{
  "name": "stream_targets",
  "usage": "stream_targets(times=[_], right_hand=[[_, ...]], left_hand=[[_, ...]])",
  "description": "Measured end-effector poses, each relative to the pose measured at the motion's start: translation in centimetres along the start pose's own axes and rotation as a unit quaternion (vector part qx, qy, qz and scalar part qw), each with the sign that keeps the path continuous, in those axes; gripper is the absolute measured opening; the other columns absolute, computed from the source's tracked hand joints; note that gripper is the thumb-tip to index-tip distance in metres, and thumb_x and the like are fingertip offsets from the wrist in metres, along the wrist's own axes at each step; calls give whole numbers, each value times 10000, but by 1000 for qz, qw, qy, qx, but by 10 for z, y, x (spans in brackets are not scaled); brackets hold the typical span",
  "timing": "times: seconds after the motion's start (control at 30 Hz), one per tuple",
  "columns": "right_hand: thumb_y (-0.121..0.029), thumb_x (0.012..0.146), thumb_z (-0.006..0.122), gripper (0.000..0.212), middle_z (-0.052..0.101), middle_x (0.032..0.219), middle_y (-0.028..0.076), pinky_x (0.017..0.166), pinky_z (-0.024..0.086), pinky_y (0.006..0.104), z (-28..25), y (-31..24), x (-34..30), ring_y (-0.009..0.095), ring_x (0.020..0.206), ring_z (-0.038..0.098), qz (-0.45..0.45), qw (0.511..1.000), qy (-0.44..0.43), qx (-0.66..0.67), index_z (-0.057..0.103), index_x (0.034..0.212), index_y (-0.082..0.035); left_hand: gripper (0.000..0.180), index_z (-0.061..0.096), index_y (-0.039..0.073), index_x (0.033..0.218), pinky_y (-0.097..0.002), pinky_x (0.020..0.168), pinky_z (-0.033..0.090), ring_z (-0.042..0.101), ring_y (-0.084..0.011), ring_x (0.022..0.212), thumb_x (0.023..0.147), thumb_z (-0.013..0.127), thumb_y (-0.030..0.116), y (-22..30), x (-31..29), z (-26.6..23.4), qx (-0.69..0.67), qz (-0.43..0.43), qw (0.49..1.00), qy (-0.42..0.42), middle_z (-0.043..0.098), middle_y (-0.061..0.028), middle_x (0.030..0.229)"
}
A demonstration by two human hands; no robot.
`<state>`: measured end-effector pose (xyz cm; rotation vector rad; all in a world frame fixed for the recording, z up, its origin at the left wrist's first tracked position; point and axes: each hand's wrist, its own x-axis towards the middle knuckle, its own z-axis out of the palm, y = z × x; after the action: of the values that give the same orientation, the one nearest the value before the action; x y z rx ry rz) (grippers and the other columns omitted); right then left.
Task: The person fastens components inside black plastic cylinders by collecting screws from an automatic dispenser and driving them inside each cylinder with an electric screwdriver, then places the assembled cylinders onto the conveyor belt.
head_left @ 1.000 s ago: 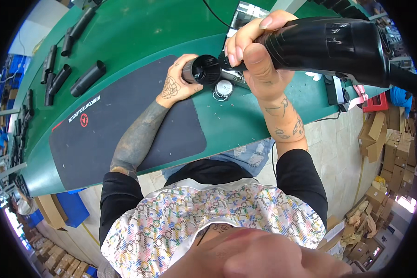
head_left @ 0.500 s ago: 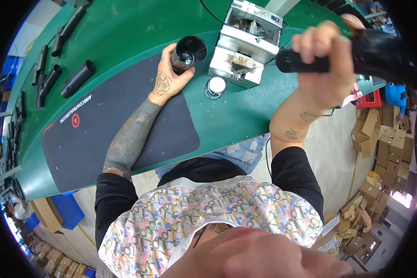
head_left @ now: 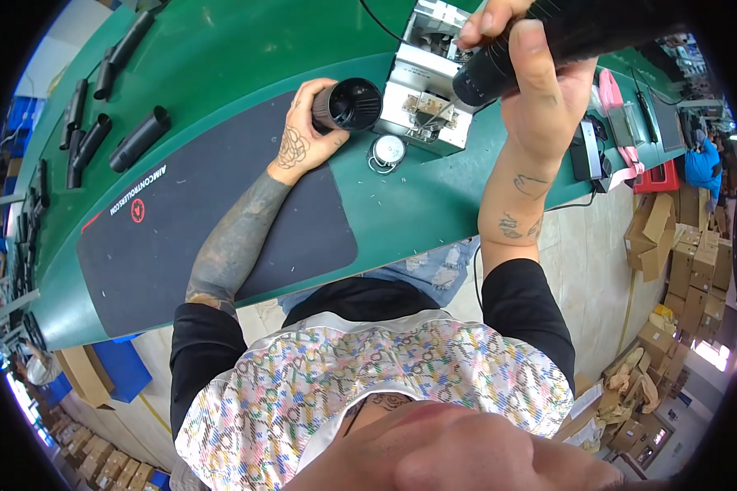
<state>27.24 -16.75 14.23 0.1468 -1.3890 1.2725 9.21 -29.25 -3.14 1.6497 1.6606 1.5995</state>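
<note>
Around a short black tube (head_left: pixel 354 104) with a shiny open end, my left hand (head_left: pixel 303 135) is closed. It is at the edge of a dark mat, left of a metal bench machine (head_left: pixel 422 106). My right hand (head_left: pixel 540 90) grips a long black cylindrical object (head_left: pixel 581 29), raised close to the camera. Fine lines mark its narrower end, which overlaps the machine in view; its far end runs into dark, and I cannot make out its exact kind. Between the tube and my right forearm, a small white round-topped part (head_left: pixel 387 150) with a wire around it stands on the table.
Several black tubes (head_left: pixel 139 139) lie on the green table (head_left: pixel 246 49) at the left. The dark mat (head_left: pixel 221 221) lies under my left forearm. Right of my right arm are a small dark device (head_left: pixel 585 151), a pink strap (head_left: pixel 610 90) and a red bin (head_left: pixel 655 176). Cardboard boxes (head_left: pixel 651 237) stand beyond.
My right hand has moved up and left with the black cylindrical object, its narrow end now over the machine. My left hand has shifted slightly right with the tube, which is more tilted.
</note>
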Motion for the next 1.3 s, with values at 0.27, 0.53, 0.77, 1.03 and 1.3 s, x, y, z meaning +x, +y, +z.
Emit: stream_targets(times=[0.27, 0.53, 0.77, 1.03, 1.3], right_hand=[[-98, 934, 611, 337, 567, 752, 92, 504, 443, 211, -12, 8, 1, 140, 528, 529, 93, 995, 25, -21, 431, 1212, -36], [-329, 962, 560, 527, 537, 826, 31, 624, 405, 296, -4, -40, -2, 140, 655, 510, 185, 949, -141, 214, 362, 1389, -93], [-335, 863, 676, 564, 584, 816, -11, 644, 434, 274, 0, -76, -21, 110, 634, 584, 14, 955, -159, 250, 442, 1329, -121], [-7, 835, 504, 552, 530, 717, 29, 549, 438, 325, 32, -28, -32, 156, 543, 505, 60, 996, -51, 47, 360, 1330, -202], [61, 823, 519, 554, 523, 693, 57, 537, 449, 299, 26, -1, -32, 161, 534, 496, 28, 991, -130, -20, 344, 1284, -191]], left_hand=[[650, 530, 65, 1200, -359, 918, 463, 574, -277, 1034, 575, 700, 10, 2, -4, -1, 17, -2, 1000, 5, 559, -98, 1172], [652, 533, 76, 1179, -351, 916, 473, 591, -261, 1024, 572, 766, 24, -5, -9, -8, 1, 14, 1000, 28, 579, -84, 1157], [660, 531, 90, 1163, -340, 912, 482, 611, -238, 1013, 570, 818, 42, -7, -7, -14, 12, 43, 999, 14, 601, -72, 1136], [650, 532, 93, 1160, -330, 894, 492, 621, -229, 993, 583, 827, 49, -2, -3, -3, -8, 38, 999, 22, 605, -74, 1127], [663, 528, 89, 1167, -335, 889, 494, 621, -233, 988, 581, 836, 61, 7, -4, -3, -2, 17, 1000, 20, 602, -77, 1129]])
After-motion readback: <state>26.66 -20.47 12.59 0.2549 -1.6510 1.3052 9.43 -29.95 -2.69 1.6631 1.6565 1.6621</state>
